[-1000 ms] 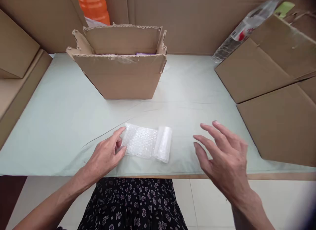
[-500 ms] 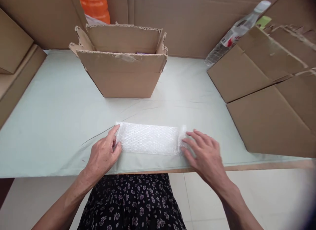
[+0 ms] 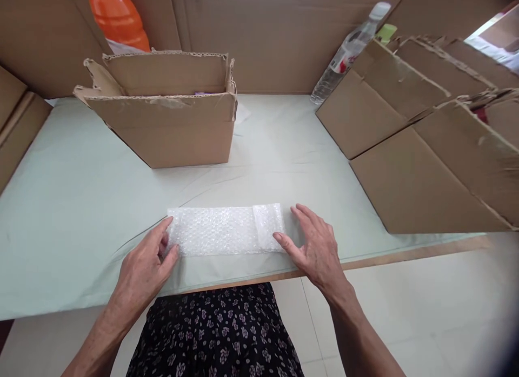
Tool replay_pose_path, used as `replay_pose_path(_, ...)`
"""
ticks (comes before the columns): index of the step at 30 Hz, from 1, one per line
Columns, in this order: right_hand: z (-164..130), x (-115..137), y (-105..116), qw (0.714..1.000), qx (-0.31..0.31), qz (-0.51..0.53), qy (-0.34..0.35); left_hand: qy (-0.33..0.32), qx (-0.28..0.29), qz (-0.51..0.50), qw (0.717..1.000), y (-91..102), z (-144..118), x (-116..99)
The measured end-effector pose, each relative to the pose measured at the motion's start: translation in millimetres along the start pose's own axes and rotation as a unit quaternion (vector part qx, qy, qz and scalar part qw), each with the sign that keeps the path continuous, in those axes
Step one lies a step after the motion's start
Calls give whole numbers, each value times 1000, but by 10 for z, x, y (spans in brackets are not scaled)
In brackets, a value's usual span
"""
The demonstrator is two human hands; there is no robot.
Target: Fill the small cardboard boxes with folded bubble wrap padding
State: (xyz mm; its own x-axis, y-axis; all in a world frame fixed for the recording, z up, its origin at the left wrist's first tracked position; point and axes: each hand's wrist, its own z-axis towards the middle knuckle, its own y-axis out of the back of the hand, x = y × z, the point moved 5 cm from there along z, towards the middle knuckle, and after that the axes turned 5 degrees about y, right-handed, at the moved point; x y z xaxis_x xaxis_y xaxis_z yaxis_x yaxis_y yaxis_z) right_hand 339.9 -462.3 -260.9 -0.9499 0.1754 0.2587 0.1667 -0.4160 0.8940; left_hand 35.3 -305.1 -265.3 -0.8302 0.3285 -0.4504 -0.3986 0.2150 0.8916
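Left hand (image 3: 144, 263) at 9 o'clock, right hand (image 3: 316, 247) at 3, both flat, fingers spread, pinning bubble wrap (image 3: 219, 231) ends

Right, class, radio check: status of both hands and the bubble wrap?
Left hand on bubble wrap left end. Right hand flat at its folded right end. Open box behind, apart.

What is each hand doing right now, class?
Left hand: open, fingertips pressing the left end of the bubble wrap.
Right hand: open, flat, touching its right end.
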Motion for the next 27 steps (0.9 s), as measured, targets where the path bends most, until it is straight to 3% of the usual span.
replay_pose_path(4, -34, 123, 64, 997, -56, 51, 14, -37, -127, -25, 991, 178, -48, -212)
replay_pose_path(6, -33, 204, 94, 994, -75, 69, 31, -64, -88, -90, 990, 139, -41, -422)
replay_pose_path(9, -23, 246, 108, 993, -80, 72, 42, -118, 66, -138, 981, -106, -6, -840)
replay_pose_path(11, -33, 197, 106, 994, -83, 65, 26, -146, 138, -84, 976, -296, 21, -1108)
replay_pose_path(14, -90, 94, 78, 994, -88, 67, 3, -152, 192, 28, 969, -534, 79, -1395)
replay_pose_path(17, -169, 30, 2, 992, -90, 87, -5, -131, 210, 39, 968, -671, 136, -1541)
replay_pose_path(27, -271, -21, -184, 990, -79, 115, -32, -83, 179, -153, 968, -781, 211, -1615)
